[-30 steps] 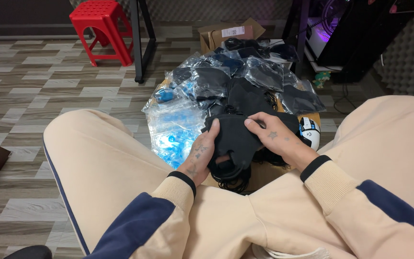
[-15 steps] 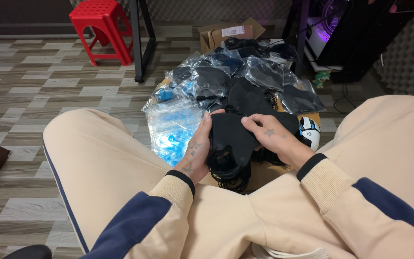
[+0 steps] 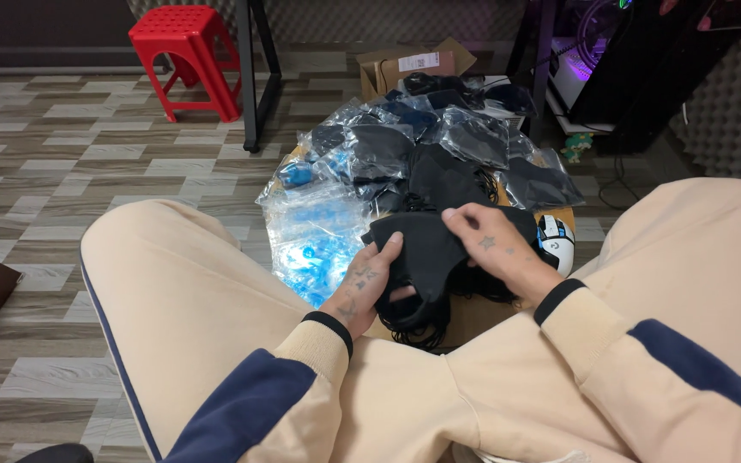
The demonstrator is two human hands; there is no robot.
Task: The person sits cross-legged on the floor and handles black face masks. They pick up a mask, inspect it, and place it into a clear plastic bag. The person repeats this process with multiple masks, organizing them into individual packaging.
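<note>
A black fabric piece (image 3: 422,253), shaped like a cloth face mask with dangling loops, is held between my knees. My left hand (image 3: 362,287) grips its left edge from below, thumb on top. My right hand (image 3: 486,249) pinches its upper right part, fingers curled over the cloth. More black loops hang beneath the piece, partly hidden by my hands. Just beyond lies a heap of black fabric pieces in clear plastic bags (image 3: 439,154).
Clear bags with blue items (image 3: 315,236) lie left of the heap. A white computer mouse (image 3: 557,240) sits by my right wrist. An open cardboard box (image 3: 413,69), a red plastic stool (image 3: 186,56) and a black metal leg (image 3: 250,86) stand farther back on the patterned floor.
Both hands have shifted on the black fabric piece: the left slid lower along its edge, and the right moved up over its top. The cloth now looks more spread out.
</note>
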